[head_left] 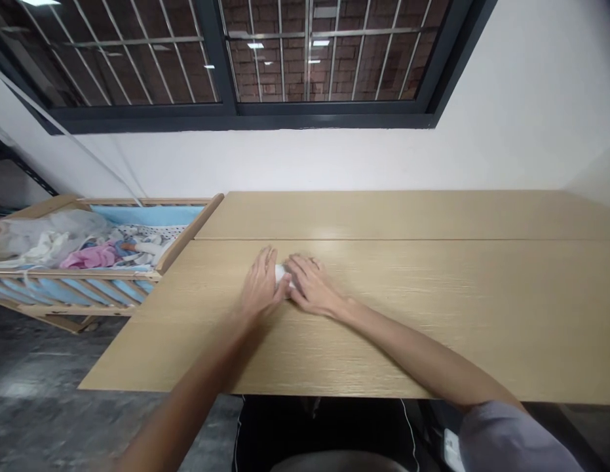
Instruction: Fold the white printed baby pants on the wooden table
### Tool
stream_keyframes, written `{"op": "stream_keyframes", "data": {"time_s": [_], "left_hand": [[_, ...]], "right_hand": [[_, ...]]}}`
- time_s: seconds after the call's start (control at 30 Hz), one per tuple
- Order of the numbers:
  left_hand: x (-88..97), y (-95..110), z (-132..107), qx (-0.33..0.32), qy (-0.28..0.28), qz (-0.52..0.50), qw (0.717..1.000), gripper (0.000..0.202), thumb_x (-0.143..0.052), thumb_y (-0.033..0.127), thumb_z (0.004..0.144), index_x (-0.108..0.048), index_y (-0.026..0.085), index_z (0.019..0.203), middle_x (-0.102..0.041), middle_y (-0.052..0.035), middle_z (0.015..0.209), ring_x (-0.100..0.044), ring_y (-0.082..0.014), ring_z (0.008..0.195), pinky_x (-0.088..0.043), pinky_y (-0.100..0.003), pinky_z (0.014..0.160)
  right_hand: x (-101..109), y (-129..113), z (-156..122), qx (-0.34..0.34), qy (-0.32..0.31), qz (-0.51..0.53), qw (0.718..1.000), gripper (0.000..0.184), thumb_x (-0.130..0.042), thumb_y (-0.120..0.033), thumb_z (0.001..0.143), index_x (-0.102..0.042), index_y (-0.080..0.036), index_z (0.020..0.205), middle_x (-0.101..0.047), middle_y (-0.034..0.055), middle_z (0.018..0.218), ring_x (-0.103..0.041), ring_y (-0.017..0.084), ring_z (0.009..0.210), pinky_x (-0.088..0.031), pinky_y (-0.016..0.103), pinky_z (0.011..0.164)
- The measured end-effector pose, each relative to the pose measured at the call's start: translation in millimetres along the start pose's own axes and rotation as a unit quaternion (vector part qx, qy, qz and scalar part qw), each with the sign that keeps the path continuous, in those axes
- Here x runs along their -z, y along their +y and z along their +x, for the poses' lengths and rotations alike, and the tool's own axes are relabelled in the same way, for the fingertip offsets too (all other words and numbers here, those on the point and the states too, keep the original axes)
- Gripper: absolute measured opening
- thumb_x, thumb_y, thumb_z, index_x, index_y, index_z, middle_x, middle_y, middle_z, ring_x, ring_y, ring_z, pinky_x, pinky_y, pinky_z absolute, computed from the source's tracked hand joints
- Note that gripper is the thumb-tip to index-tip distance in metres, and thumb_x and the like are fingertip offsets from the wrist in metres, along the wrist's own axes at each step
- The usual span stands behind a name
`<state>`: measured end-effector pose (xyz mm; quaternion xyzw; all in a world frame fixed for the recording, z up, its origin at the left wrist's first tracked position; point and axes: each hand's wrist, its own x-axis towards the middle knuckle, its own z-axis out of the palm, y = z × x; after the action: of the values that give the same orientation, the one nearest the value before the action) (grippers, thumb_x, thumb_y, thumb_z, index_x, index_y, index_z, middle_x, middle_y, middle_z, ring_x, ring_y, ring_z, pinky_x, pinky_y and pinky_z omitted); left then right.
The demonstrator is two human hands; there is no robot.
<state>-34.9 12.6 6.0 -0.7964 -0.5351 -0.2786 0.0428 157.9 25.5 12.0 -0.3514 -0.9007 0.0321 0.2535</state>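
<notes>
Trouble could come if the small white cloth slips: left hand and right hand only press it flat on the smooth desk, grip loose, nothing pinched.

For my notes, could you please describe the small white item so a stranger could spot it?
Find the wooden table below the window. At its middle, the left hand and right hand half-cover a small item; it alone is white against the tan wood.

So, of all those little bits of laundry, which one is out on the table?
The small white piece, apparently cloth, between the left hand and right hand, both touching it. The pink garment and the rest lie in the crib.
</notes>
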Motion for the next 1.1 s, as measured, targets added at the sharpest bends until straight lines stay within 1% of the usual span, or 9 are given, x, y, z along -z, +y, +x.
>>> {"op": "stream_keyframes", "data": {"time_s": [0.17,0.47,0.57,0.67,0.77,0.87,0.97,1.03,1.1], "left_hand": [[-26.6,7,-14,0.004,-0.116,-0.002,0.993,0.080,-0.021,0.059,0.101,-0.017,0.003,0.157,-0.023,-0.0259,0.164,-0.015,-0.0324,0.155,-0.019,-0.053,0.124],[-34.6,3,-19,0.014,-0.124,0.070,0.990,0.081,-0.018,0.059,0.102,-0.020,-0.004,0.154,-0.018,-0.0289,0.164,-0.012,-0.0346,0.155,-0.021,-0.052,0.124],[-25.4,4,-15,0.017,-0.134,0.075,0.988,0.080,-0.022,0.058,0.102,-0.020,-0.002,0.154,-0.018,-0.0296,0.163,-0.015,-0.0362,0.154,-0.021,-0.054,0.122],[-1.0,6,-13,0.002,-0.128,0.071,0.989,0.078,-0.029,0.062,0.100,-0.028,0.004,0.152,-0.028,-0.0268,0.161,-0.025,-0.0367,0.151,-0.026,-0.055,0.119],[22.5,8,-17,0.001,-0.124,0.075,0.989,0.071,-0.040,0.066,0.096,-0.044,0.013,0.143,-0.049,-0.0212,0.149,-0.045,-0.0354,0.137,-0.033,-0.054,0.113],[28.9,7,-23,0.021,-0.170,0.080,0.982,0.074,-0.056,0.065,0.088,-0.046,0.013,0.141,-0.050,-0.0221,0.148,-0.047,-0.0375,0.136,-0.033,-0.054,0.112],[24.2,2,-20,0.042,-0.182,0.049,0.981,0.065,-0.061,0.046,0.088,-0.047,0.013,0.142,-0.050,-0.0215,0.150,-0.047,-0.0361,0.137,-0.032,-0.052,0.113],[23.2,0,-11,0.053,-0.162,0.028,0.985,0.047,-0.054,0.029,0.089,-0.055,0.015,0.134,-0.059,-0.0177,0.142,-0.053,-0.0318,0.131,-0.035,-0.048,0.112],[27.9,-1,-2,0.065,-0.137,0.021,0.988,0.036,-0.049,0.023,0.089,-0.064,0.018,0.121,-0.066,-0.0149,0.131,-0.058,-0.0303,0.124,-0.038,-0.047,0.109]], "right_hand": [[-20,-1,-4,0.007,-0.079,-0.025,0.997,0.076,-0.047,-0.033,0.090,-0.028,-0.002,0.156,-0.030,0.0216,0.162,-0.023,0.032,0.152,-0.016,0.049,0.125],[-12,30,-28,-0.050,-0.104,0.009,0.993,0.086,-0.028,-0.067,0.099,-0.018,-0.009,0.161,-0.021,0.0182,0.165,-0.018,0.032,0.154,-0.017,0.050,0.125],[-8,33,-33,-0.040,-0.098,0.018,0.994,0.090,-0.028,-0.070,0.098,-0.012,-0.009,0.162,-0.015,0.0186,0.167,-0.009,0.032,0.156,-0.014,0.052,0.125],[-1,34,-31,-0.022,-0.081,0.028,0.996,0.093,-0.035,-0.072,0.095,-0.010,-0.012,0.162,-0.011,0.0184,0.168,-0.006,0.035,0.155,-0.015,0.057,0.123],[7,37,-29,0.001,-0.086,0.054,0.995,0.089,-0.044,-0.068,0.094,-0.016,-0.016,0.161,-0.021,0.0180,0.166,-0.018,0.037,0.153,-0.019,0.059,0.121],[7,42,-28,0.016,-0.104,0.090,0.990,0.085,-0.055,-0.057,0.092,-0.022,-0.017,0.160,-0.034,0.0190,0.161,-0.031,0.037,0.147,-0.023,0.058,0.118],[-3,49,-22,-0.003,-0.086,0.126,0.988,0.079,-0.064,-0.041,0.086,-0.031,-0.018,0.154,-0.045,0.0189,0.153,-0.042,0.036,0.139,-0.029,0.056,0.114],[-9,52,-14,-0.030,-0.053,0.146,0.987,0.066,-0.062,-0.028,0.084,-0.041,-0.018,0.146,-0.055,0.0170,0.142,-0.050,0.033,0.132,-0.031,0.054,0.111],[-10,54,-2,-0.068,-0.021,0.169,0.983,0.055,-0.060,-0.021,0.082,-0.048,-0.019,0.136,-0.063,0.0137,0.129,-0.057,0.030,0.121,-0.034,0.052,0.108]]}}
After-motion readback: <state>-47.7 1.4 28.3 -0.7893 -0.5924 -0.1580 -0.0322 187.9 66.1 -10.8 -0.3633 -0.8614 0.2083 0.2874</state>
